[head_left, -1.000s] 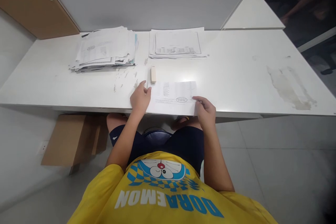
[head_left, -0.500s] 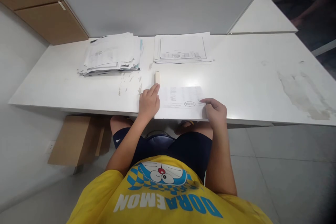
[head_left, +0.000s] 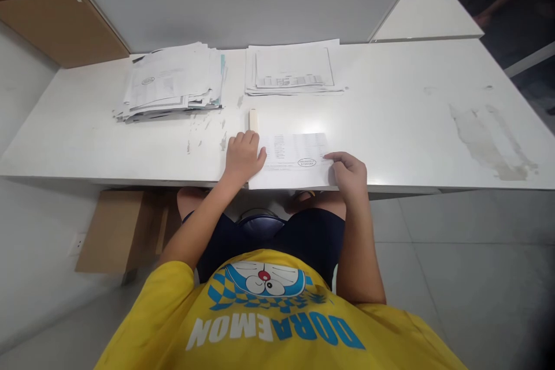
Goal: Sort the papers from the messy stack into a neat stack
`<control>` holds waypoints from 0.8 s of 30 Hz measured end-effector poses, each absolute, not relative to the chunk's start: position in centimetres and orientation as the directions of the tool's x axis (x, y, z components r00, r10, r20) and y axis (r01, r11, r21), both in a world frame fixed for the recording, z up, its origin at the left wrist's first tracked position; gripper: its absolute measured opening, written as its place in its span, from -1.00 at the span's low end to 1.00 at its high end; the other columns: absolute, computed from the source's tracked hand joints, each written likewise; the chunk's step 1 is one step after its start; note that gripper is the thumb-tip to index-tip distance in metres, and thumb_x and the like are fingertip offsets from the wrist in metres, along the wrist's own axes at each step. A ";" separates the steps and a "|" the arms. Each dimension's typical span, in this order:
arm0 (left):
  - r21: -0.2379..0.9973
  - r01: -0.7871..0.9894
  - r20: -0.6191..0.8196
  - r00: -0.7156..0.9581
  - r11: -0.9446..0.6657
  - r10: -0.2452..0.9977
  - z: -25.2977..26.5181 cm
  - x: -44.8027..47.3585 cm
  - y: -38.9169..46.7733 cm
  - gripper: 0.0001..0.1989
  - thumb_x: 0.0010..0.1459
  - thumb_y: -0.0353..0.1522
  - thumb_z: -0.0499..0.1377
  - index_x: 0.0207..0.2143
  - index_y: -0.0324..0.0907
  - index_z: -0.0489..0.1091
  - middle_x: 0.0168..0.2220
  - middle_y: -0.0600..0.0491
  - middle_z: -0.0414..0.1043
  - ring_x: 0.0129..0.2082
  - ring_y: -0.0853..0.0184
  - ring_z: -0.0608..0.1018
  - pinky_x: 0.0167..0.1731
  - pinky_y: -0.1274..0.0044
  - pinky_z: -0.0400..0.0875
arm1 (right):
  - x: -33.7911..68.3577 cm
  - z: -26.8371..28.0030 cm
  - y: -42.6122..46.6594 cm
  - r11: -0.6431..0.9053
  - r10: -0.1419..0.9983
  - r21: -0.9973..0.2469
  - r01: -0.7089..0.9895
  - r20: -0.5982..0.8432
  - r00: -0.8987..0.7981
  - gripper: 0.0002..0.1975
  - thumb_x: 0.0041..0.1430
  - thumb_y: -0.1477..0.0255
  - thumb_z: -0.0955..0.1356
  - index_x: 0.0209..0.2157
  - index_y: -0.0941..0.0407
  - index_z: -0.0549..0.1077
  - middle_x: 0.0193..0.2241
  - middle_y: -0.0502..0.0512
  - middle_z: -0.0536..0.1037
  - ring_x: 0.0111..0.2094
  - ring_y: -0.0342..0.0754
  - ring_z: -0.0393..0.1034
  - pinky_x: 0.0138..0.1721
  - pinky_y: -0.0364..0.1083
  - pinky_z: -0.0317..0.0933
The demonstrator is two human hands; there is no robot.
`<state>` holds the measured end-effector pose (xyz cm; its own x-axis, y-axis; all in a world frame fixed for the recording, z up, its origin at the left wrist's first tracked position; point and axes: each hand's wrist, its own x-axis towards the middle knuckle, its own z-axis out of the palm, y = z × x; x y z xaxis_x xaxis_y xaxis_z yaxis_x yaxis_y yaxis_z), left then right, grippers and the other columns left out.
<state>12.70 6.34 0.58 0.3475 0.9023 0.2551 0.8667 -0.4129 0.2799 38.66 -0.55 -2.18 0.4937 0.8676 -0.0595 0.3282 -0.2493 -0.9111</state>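
Observation:
A printed white sheet of paper (head_left: 286, 176) with an oval stamp lies at the table's front edge. My right hand (head_left: 350, 174) has the sheet's right edge between its thumb and bent index finger. My left hand (head_left: 243, 156) rests at the sheet's left edge, fingers bent downward and thumb spread apart over the paper. Just beyond its fingertips a slim cream-coloured bar (head_left: 253, 120) points away from me. Its near end is hidden under the fingers; I cannot make out its kind.
Behind lie a thick, uneven paper stack (head_left: 169, 81) at left and a neater paper stack (head_left: 292, 66) in the middle. A grey panel (head_left: 243, 0) rises along the back of the white table (head_left: 390, 127). Cardboard boxes (head_left: 110, 231) stand below and at the back left.
My left hand has shifted slightly forward over the bar's near end; its stretched fingers are now bent and its thumb stands out. The right hand stays at the sheet. The whole view has shifted slightly.

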 end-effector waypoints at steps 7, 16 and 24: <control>0.255 0.860 0.354 0.341 -0.441 0.871 0.4 12.5 7.9 -0.73 0.28 -0.37 0.00 -0.06 -0.24 0.39 -0.05 -0.22 0.42 -0.07 0.02 0.43 -0.10 0.26 0.27 | 37.3 -2.9 -1.0 -0.155 0.859 -0.929 0.335 0.041 0.511 -0.74 -0.02 0.32 0.29 -0.38 0.10 0.57 -0.41 0.06 0.57 -0.36 0.01 0.40 -0.24 -0.01 0.28; 0.298 0.888 0.373 0.229 -0.350 0.899 0.1 12.1 9.1 -0.57 0.31 -0.28 0.03 0.18 -0.22 0.28 0.17 -0.21 0.31 0.14 0.00 0.35 0.08 0.23 0.29 | 40.3 -0.9 5.6 0.131 0.580 -0.799 0.587 0.542 0.608 -0.77 0.15 0.45 0.23 -0.24 0.10 0.49 -0.26 0.11 0.54 -0.17 0.00 0.42 -0.06 0.02 0.28; 0.225 0.917 0.319 0.250 -0.330 0.914 -0.5 12.3 9.1 -0.47 0.34 -0.23 -0.01 0.29 -0.24 0.15 0.20 -0.20 0.31 0.14 0.03 0.37 0.06 0.25 0.32 | 41.7 -1.6 23.3 0.078 0.767 -0.852 0.518 0.383 0.515 -0.69 0.08 0.57 0.15 -0.25 0.15 0.45 -0.17 0.17 0.53 -0.13 0.00 0.39 0.02 0.02 0.24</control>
